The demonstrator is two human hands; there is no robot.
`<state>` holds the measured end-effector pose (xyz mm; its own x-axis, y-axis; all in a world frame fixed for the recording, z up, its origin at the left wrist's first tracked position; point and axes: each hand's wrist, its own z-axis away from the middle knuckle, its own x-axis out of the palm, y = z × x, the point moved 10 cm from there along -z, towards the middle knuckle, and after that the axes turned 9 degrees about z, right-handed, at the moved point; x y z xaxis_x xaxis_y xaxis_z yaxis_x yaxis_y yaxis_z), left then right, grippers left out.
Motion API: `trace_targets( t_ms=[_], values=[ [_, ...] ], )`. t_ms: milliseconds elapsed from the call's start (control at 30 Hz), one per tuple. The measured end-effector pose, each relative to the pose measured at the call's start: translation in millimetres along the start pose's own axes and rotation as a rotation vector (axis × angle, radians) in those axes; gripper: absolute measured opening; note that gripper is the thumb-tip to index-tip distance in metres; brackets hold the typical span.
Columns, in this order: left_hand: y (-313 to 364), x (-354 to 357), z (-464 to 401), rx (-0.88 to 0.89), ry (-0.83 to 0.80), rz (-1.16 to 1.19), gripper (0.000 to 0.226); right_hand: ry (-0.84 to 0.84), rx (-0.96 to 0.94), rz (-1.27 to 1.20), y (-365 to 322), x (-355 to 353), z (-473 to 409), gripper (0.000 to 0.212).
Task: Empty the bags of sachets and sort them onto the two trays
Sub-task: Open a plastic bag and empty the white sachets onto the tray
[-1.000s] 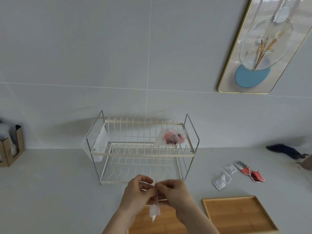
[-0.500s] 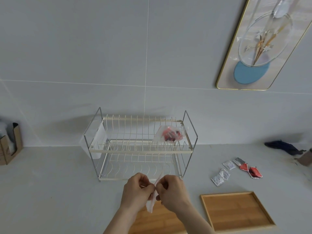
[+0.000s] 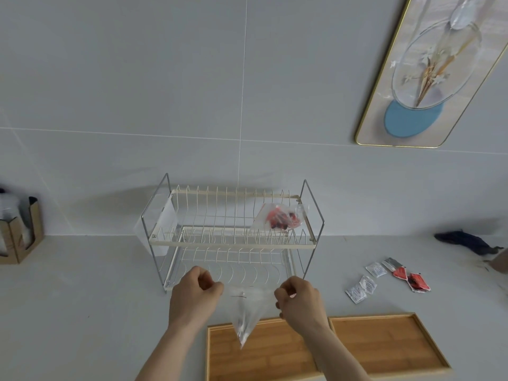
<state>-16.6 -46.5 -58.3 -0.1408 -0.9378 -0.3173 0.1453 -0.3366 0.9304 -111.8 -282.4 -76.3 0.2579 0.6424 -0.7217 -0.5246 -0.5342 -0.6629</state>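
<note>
A: Holding a clear plastic bag (image 3: 247, 306) by its top edge, both hands are low in the centre of the frame. The left hand (image 3: 193, 295) pinches the left corner, the right hand (image 3: 298, 298) pinches the right corner, each with fingers closed tight on the plastic.

B: And the bag itself?

A: Stretched flat between them at the top, tapering to a point that hangs over the left tray (image 3: 261, 353). Whether anything is inside it, I cannot tell; it looks see-through.

B: Where are the trays?

A: Two wooden trays sit side by side at the bottom of the frame on the grey desk (image 3: 82, 298), the right tray (image 3: 384, 345) just beside the left one. Both show bare wood.

B: Any sachets out?

A: Yes, loose on the desk at the right of the frame. White sachets (image 3: 361, 287) lie in a small cluster, and red sachets (image 3: 412, 279) lie just to the right of them, with a silver-topped one among them.

B: Behind the hands?

A: A two-tier wire dish rack (image 3: 233, 237) stands against the wall. On its upper tier, at the right end, rests a second bag (image 3: 280, 218) with red sachets in it. A dark cloth (image 3: 464, 242) lies at the far right edge.
</note>
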Motion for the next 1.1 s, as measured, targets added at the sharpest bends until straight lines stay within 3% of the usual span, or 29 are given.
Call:
trace_targets(
  t_ms=[100, 200, 300, 433, 567, 633, 733, 867, 1000, 1100],
  values=[
    [4, 7, -1, 0.048, -0.066, 0.080, 0.011, -0.080, 0.036, -0.210, -6, -6, 0, 0.016],
    [9, 11, 1, 0.128, -0.109, 0.163, 0.036, -0.158, 0.016, -0.323, -21, -19, 1, 0.020],
    [10, 18, 1, 0.202, -0.160, 0.036, 0.061, -0.201, -0.031, -0.326, -35, -38, -1, 0.028],
    [12, 51, 14, 0.298, -0.399, -0.151, 0.096, -0.320, -0.128, -0.310, -58, -60, 4, 0.031],
    [31, 82, 33, 0.359, -0.602, -0.150, 0.117, -0.419, -0.219, -0.387, -81, -78, 12, 0.046],
    [38, 93, 36, 0.339, -0.700, -0.064, 0.109, -0.464, -0.225, -0.488, -86, -81, 12, 0.051],
    [49, 107, 50, 0.297, -0.861, 0.062, 0.062, -0.493, -0.230, -0.632, -86, -81, 4, 0.052],
    [49, 105, 48, 0.225, -0.781, 0.161, 0.030, -0.448, -0.192, -0.810, -70, -82, -7, 0.025],
    [32, 99, 40, 0.112, -0.694, 0.295, 0.023, -0.299, -0.077, -0.967, -28, -77, -24, 0.053],
    [15, 91, 32, 0.042, -0.565, 0.412, 0.026, -0.208, 0.073, -1.047, 21, -52, -19, 0.058]
  ],
)
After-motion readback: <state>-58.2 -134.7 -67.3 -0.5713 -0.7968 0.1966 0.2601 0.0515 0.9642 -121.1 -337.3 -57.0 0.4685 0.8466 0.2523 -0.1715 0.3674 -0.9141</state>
